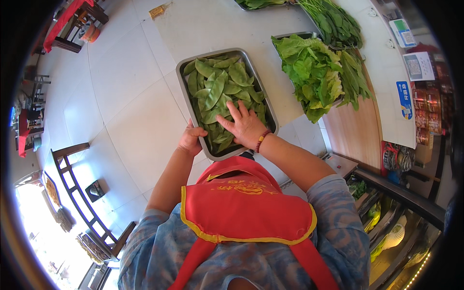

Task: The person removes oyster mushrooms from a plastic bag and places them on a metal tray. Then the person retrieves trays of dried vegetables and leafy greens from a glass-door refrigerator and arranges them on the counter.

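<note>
A rectangular metal tray (276, 126) full of flat green bean pods (216, 87) is in front of me, tilted slightly in the view. At its near left corner, my left hand (192, 139) grips the rim, with the thumb over the edge and the fingers mostly hidden. My right hand (245, 128) lies palm down on the pods near the tray's right side, its fingers spread. A beaded bracelet (262, 140) circles my right wrist. Whether the tray rests on the pale tabletop or is held over its edge, I cannot tell.
Right of the tray stands a tray of leafy lettuce (309, 72), with more leafy greens (336, 24) behind it. A counter with printed cards (419, 66) runs along the right. At lower right is a lit display case (394, 237). A dark wooden chair (87, 203) stands on the left.
</note>
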`<state>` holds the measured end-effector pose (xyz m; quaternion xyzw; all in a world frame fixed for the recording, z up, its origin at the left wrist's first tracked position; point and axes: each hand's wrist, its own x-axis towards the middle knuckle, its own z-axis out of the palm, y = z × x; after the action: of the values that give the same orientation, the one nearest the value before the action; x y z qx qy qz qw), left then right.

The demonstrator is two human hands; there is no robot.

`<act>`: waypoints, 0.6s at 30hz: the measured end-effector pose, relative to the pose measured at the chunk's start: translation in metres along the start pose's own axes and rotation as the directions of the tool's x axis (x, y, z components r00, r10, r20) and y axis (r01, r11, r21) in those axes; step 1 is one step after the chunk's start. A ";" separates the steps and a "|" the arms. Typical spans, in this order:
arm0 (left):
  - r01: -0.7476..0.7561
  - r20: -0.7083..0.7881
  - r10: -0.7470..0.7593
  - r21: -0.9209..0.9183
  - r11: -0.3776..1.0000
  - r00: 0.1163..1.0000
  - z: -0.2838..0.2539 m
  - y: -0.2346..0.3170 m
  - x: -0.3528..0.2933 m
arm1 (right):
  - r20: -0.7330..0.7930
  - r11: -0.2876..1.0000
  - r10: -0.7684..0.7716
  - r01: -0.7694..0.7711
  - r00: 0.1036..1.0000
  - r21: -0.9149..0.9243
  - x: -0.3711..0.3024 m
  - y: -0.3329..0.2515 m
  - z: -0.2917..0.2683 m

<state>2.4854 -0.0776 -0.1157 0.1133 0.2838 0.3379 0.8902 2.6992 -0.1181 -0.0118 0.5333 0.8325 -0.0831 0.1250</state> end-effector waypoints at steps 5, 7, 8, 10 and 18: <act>-0.014 -0.085 0.016 0.026 1.000 0.996 0.014 -0.006 0.032 | -0.236 0.992 0.104 -0.118 0.966 -0.048 0.013 0.018 0.032; 0.002 -0.142 0.005 0.044 0.999 0.990 0.017 -0.007 0.044 | -0.255 0.987 0.138 -0.154 0.957 -0.044 0.016 0.027 0.031; 0.017 -0.168 -0.006 0.065 0.998 0.986 0.017 -0.005 0.052 | -0.260 0.987 0.134 -0.151 0.956 -0.046 0.019 0.033 0.034; 0.045 -0.207 -0.017 0.132 0.990 0.978 0.023 -0.007 0.057 | -0.270 0.987 0.136 -0.155 0.953 -0.050 0.023 0.044 0.040; 0.206 -0.429 0.122 0.641 0.740 0.895 0.051 -0.008 0.052 | -0.461 0.994 0.072 -0.026 0.885 0.106 0.023 0.078 0.035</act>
<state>2.5513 -0.0492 -0.1000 0.3395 0.5836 0.2085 0.7075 2.7651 -0.0748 -0.0523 0.5640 0.8195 0.0096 -0.1015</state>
